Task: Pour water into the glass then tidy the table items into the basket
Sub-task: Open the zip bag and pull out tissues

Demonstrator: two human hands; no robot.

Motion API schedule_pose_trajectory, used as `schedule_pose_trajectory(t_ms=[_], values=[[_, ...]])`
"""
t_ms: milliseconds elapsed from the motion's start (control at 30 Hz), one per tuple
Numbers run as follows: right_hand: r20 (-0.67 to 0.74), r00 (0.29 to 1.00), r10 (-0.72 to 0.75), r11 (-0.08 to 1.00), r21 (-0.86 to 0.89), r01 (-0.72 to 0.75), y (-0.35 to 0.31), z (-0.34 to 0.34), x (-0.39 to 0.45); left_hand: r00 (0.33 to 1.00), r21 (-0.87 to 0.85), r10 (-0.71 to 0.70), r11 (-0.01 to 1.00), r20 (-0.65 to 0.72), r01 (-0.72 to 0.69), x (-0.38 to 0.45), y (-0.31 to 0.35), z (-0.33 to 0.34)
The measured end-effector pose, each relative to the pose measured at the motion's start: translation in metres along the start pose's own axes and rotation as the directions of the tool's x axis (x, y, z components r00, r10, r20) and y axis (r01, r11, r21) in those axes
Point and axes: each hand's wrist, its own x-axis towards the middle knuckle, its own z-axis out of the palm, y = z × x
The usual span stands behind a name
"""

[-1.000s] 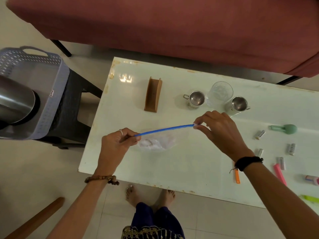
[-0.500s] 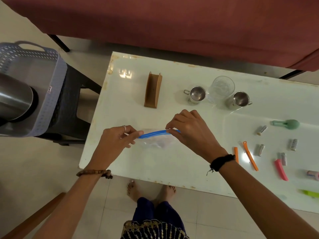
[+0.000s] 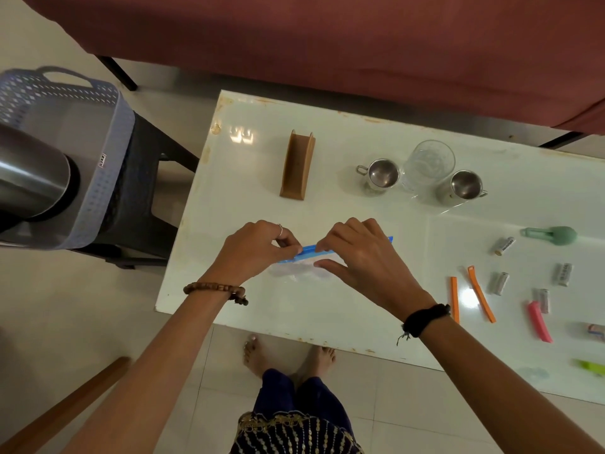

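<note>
A clear plastic zip bag [image 3: 296, 268] with a blue zip strip lies near the front left of the white table [image 3: 327, 309]. My left hand [image 3: 253, 249] pinches the strip's left end. My right hand [image 3: 358, 253] pinches the strip just right of it, thumb below on the bag. A clear glass [image 3: 427, 165] stands at the back between two small steel cups [image 3: 381, 175] [image 3: 465, 186]. A grey basket [image 3: 98, 165] sits on a black stool to the left and holds a steel bottle [image 3: 31, 178].
A brown wooden holder [image 3: 297, 165] stands at the back left of the table. At the right lie several batteries [image 3: 504, 245], two orange clips [image 3: 479, 293], a pink clip [image 3: 538, 321], a green clip [image 3: 591, 367] and a green bulb-shaped item [image 3: 553, 234]. A red sofa [image 3: 327, 37] runs behind the table.
My hands have come together along the blue strip: the right hand slid left from the strip's right end to close beside the left hand. The bag has sunk lower toward the table.
</note>
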Motion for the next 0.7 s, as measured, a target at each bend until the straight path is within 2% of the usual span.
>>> schedule_pose_trajectory(t_ms=[133, 267, 400, 500, 567, 633, 700], values=[[-0.003, 0.999, 0.040, 0.999, -0.009, -0.040, -0.001, 0.003, -0.001, 0.998, -0.111, -0.034, 0.993, 0.056, 0.040, -0.001, -0.001, 0.002], [-0.065, 0.998, -0.018, 0.999, -0.050, 0.014, 0.000, 0.007, 0.001, 0.995, -0.257, -0.050, 0.964, 0.084, 0.070, 0.000, 0.003, 0.004], [-0.193, 0.980, -0.046, 0.996, -0.082, 0.031, 0.006, 0.006, 0.002, 0.981, -0.581, -0.099, 0.794, 0.166, 0.179, -0.001, 0.007, 0.002], [-0.238, 0.967, -0.087, 0.991, -0.122, 0.059, 0.008, 0.007, 0.002, 0.981, -0.636, -0.119, 0.748, 0.151, 0.189, -0.002, 0.010, 0.001], [-0.230, 0.966, -0.120, 0.984, -0.153, 0.085, 0.008, 0.008, -0.001, 0.985, -0.617, -0.168, 0.772, 0.035, 0.154, -0.001, 0.013, 0.000], [-0.205, 0.966, -0.160, 0.977, -0.172, 0.125, 0.007, 0.008, -0.007, 0.959, -0.505, -0.178, 0.862, -0.223, 0.043, -0.001, 0.014, 0.001], [-0.200, 0.961, -0.192, 0.968, -0.198, 0.153, 0.005, 0.008, -0.013, 0.898, -0.262, -0.042, 0.961, -0.438, -0.084, -0.006, 0.018, 0.003]])
